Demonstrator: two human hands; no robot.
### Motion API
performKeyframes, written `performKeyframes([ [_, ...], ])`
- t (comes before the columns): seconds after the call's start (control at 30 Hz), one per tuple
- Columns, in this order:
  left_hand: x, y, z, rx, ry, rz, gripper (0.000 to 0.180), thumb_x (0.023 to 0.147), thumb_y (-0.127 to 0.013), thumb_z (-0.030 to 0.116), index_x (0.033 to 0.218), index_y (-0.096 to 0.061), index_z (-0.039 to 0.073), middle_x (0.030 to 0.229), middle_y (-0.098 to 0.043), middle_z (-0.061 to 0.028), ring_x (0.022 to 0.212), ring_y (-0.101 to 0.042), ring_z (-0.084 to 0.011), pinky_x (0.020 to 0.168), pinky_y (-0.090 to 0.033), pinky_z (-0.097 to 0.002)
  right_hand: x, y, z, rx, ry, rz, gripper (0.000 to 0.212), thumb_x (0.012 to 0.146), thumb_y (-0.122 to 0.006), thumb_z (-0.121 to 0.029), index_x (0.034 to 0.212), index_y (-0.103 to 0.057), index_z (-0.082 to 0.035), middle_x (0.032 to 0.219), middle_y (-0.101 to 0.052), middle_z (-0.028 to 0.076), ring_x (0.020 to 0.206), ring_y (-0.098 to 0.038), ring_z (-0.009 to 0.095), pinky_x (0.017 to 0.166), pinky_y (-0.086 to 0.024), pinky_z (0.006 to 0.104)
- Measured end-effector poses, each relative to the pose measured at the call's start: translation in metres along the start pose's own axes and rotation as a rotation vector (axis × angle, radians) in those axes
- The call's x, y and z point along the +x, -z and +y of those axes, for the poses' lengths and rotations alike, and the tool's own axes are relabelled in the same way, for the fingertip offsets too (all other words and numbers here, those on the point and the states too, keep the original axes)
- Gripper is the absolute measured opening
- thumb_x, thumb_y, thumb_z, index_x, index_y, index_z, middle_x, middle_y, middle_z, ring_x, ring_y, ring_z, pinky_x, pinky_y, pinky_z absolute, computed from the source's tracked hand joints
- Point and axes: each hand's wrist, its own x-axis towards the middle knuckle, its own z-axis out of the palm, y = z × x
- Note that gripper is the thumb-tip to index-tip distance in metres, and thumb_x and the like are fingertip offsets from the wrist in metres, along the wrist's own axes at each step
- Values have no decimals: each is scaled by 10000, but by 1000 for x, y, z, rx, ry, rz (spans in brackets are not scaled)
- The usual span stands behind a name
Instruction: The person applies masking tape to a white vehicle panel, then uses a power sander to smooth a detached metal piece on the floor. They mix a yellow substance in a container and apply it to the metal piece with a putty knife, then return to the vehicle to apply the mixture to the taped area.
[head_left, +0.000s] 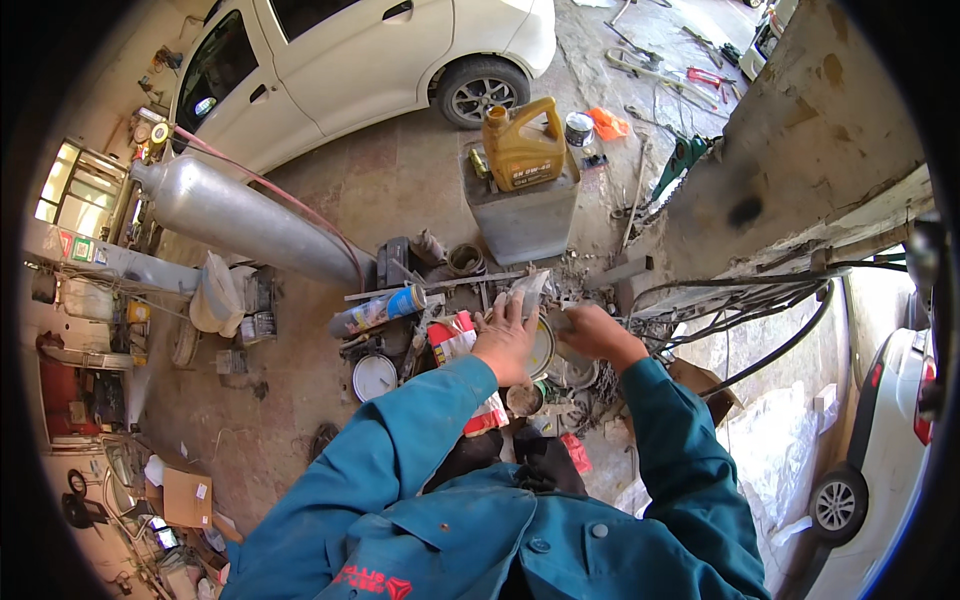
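Note:
My left hand [505, 338] reaches over the clutter, its fingers bent around a crumpled piece of clear plastic [536, 288]. Close on its right, my right hand [592, 332] is closed with thumb and fingers pinched together; what lies between them is too small to make out. Below and between the hands is a round tin [542, 348] with a yellowish rim, partly covered by the left hand. A red and white packet [451, 336] lies beside the left wrist. Left of it are a blue spray can [378, 312] on its side and a round white lid [375, 378].
Ahead stands a metal box [525, 215] bearing a golden oil jug [524, 145]. A large silver gas cylinder [250, 215] lies to the left. Black cables [760, 290] hang at the right beside a stained slab [800, 130]. A white car [370, 60] is parked beyond.

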Motion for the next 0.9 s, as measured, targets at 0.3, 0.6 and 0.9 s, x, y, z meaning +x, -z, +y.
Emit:
performKeyframes([
  [0.3, 11, 16, -5, -106, -27, 37, 1117, 646, -1067, 416, 1492, -476, -10, 1630, -346, -271, 1496, -454, -528, 1153, -516, -686, 3, 3, -9, 4, -100, -16, 432, 919, -843, -378, 1064, -780, 24, 1023, -778, 289, 996, -743, 506, 888, -602, 571],
  [0.6, 48, 31, -15, -133, -169, -31, 993, 659, -1070, 354, 1434, -597, -46, 1528, -499, -316, 1401, -596, -501, 1222, -500, -507, 4, 13, -26, -116, -260, -43, 317, 892, -765, -293, 1059, -838, -34, 1077, -810, 252, 1037, -773, 468, 934, -630, 557],
  [0.9, 36, 45, -35, -287, -348, 38, 476, 860, -917, 221, 1161, -678, -61, 1468, -528, -252, 1380, -576, -467, 1186, -491, -493, 0, 14, -35, -35, -354, -37, 311, 879, -799, -264, 1078, -844, -29, 1085, -816, 244, 1040, -788, 447, 924, -645, 540],
])
